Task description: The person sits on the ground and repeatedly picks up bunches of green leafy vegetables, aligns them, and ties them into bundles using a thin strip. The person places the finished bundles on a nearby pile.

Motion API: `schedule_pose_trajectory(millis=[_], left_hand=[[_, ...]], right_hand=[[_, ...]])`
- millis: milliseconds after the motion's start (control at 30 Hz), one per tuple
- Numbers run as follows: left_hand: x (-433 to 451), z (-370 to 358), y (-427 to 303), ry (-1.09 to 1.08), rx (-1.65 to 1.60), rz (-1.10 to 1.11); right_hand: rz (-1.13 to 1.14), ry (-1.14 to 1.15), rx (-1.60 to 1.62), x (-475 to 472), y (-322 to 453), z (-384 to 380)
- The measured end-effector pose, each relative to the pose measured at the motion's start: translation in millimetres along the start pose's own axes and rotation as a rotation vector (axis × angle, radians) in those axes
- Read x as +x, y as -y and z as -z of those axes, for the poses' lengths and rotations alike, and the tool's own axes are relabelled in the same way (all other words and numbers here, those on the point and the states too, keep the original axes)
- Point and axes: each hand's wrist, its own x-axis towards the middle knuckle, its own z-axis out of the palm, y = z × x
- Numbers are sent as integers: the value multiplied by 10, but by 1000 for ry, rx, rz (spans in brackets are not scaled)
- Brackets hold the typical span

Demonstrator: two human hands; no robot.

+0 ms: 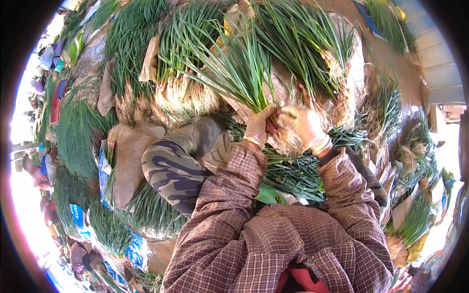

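My left hand (258, 126), in a pale glove, grips a small bunch of green onions (253, 78) around the lower stems. Its leaves fan away from me, and reddish bases with stringy roots (284, 137) hang out between my hands. Close by on the right is my gloved right hand (306, 126), blurred, its fingers bent beside the stem bases. Whether those fingers pinch anything is unclear. Under my forearms, cut green leaves (293, 179) lie heaped between my legs.
Ahead lie a rooted onion bunch (183, 88) and another onion pile (311, 55) on a sack. A camouflage-clad knee (172, 172) is bent at left. Further heaps of greens (80, 135) and brown sacking (128, 168) spread leftward. Several people, one a seated person (82, 256), appear along the left rim.
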Motion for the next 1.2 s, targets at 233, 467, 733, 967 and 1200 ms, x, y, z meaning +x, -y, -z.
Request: schedule_pose_trajectory(millis=[233, 467, 733, 967, 1200], left_hand=[[-91, -51, 83, 168, -215, 5], [-128, -75, 232, 83, -212, -1], [-173, 56, 134, -110, -89, 5], [-276, -17, 75, 41, 44, 73], [-295, -18, 167, 48, 103, 97]], right_hand=[[-513, 67, 541, 114, -373, 5], [-753, -94, 1338, 356, 144, -277], [-490, -395, 1911, -279, -27, -19], [-564, 339, 533, -642, -425, 3], [-501, 266, 880, -417, -172, -269]])
